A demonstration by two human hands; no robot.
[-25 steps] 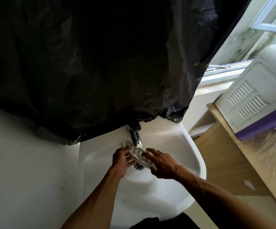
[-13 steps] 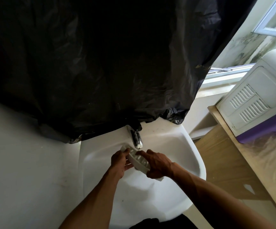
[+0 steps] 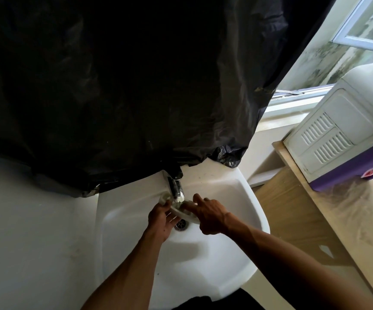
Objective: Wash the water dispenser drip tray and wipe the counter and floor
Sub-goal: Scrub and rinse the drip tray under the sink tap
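While holding the drip tray (image 3: 182,212) right under the tap (image 3: 176,191) at the back edge of the white sink (image 3: 243,198), just above the drain (image 3: 181,224): left hand (image 3: 161,222) curled round the tray's left end, right hand (image 3: 208,217) gripping the right end, fingers (image 3: 198,199) half spread on top. Black plastic sheet (image 3: 125,86) draped over the sink's back rim.

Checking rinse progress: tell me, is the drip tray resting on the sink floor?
No, both hands hold the drip tray above the drain, under the tap.
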